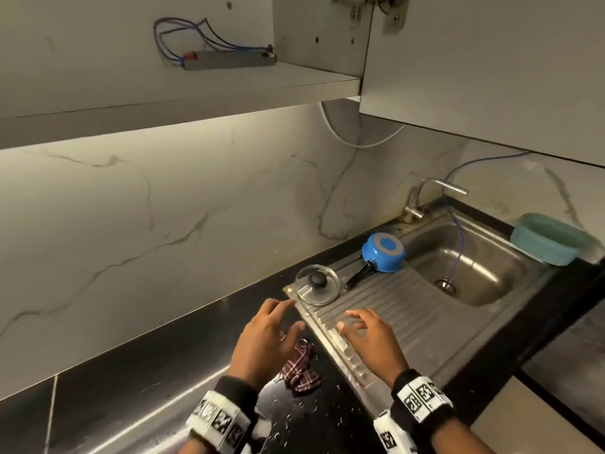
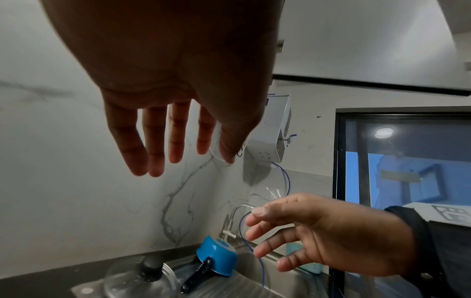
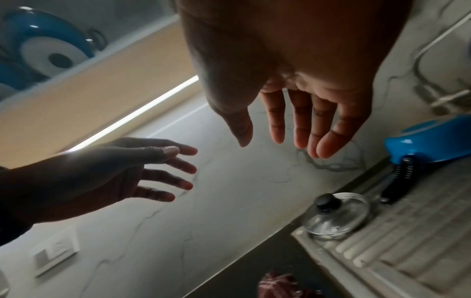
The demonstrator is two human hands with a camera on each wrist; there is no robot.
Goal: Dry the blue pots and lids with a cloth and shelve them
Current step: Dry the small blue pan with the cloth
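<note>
Two items remain to be dried: a glass lid and a small blue pot, both on the ribbed steel drainboard (image 1: 409, 306) of the sink. Neither hand holds anything, so the step in hand is judged to be a reach between items.

From the left: the left hand (image 1: 265, 339) hovers over the dark, water-beaded counter (image 1: 163, 371) with fingers spread and relaxed. Just below it lies the cloth (image 1: 299, 368), a crumpled maroon checked fabric, soft and bunched, close to the drainboard's edge. The right hand (image 1: 370, 339) hovers above the drainboard ridges, fingers likewise loose and empty.

Further back, the lid (image 1: 317, 285) lies flat, knob up: clear glass, round, with a black knob. To its right the pot (image 1: 383, 252) rests upside down, glossy blue with a pale circular base and a black ribbed handle pointing toward the lid.

Next move, as judged: take up the cloth, then lift the lid by its knob; wet glass may slip. In the right wrist view, blue cookware (image 3: 48, 46) already sits on the shelf above.
</note>
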